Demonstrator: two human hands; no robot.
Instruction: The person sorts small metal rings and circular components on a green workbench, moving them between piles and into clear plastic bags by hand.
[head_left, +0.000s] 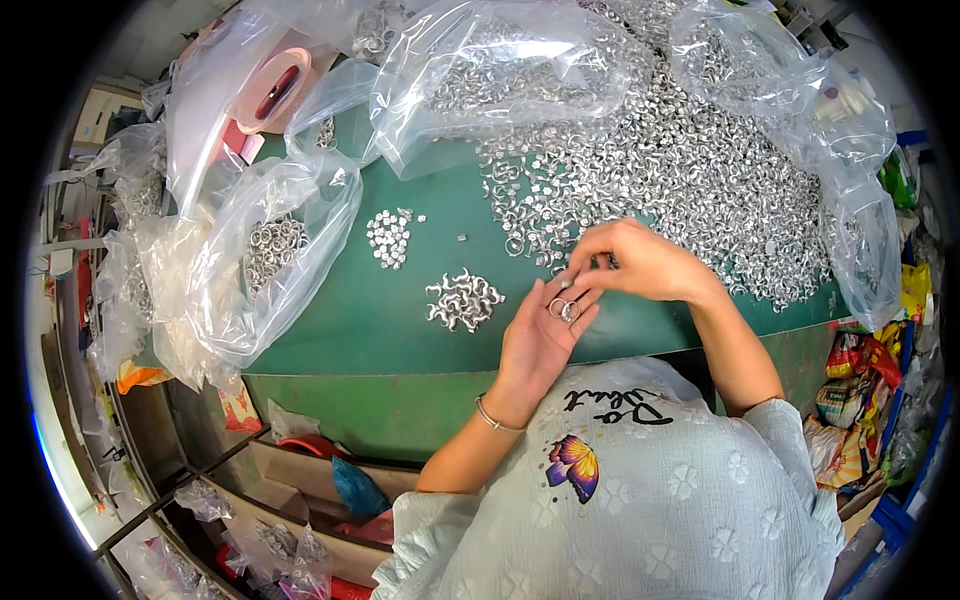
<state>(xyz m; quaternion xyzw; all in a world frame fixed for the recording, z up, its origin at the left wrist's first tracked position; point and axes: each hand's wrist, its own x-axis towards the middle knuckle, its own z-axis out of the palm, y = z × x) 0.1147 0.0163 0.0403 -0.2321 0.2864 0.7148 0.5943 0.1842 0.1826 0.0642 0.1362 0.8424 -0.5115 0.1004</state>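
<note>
My left hand (535, 345) is palm up above the table's near edge, with a few silver rings (565, 310) lying across its fingers. Over those fingertips my right hand (645, 262) comes in from the right, thumb and fingers pinched together. A small silver piece shows just below the pinch; what the right fingers grip is too small to make out. To the left of my hands sits a small heap of curved silver pieces (465, 301). Farther left is a cluster of small square silver pieces (389, 238).
A large spread of loose silver metal parts (700, 180) covers the far right of the green table (330, 330). Clear plastic bags (850, 200) border it. An open plastic bag on the left holds silver rings (275, 250). A pink container (270, 90) stands behind. Drawers (300, 470) lie below.
</note>
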